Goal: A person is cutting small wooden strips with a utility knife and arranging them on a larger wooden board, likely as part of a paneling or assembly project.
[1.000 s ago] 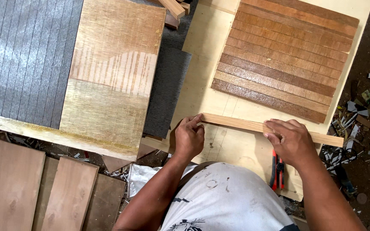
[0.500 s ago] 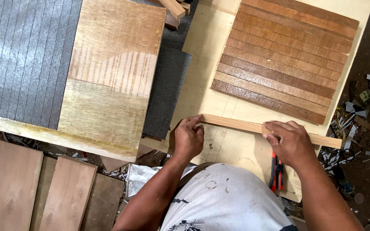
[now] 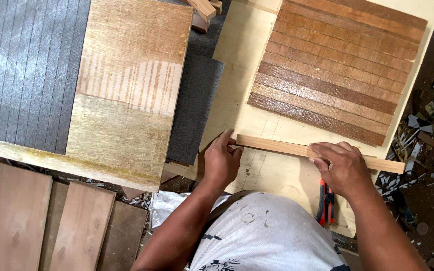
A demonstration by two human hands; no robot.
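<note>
Nearest you, a red-handled tool lies by the near edge of the pale plywood board, just below your right hand. That hand lies flat, fingers loosely curled over the wood strip, pressing it down. Your left hand pinches the strip's left end w/ thumb & fingertips. Strip lies across the board's near part. Beyond it, a panel of slats fills the far right corner.
</note>
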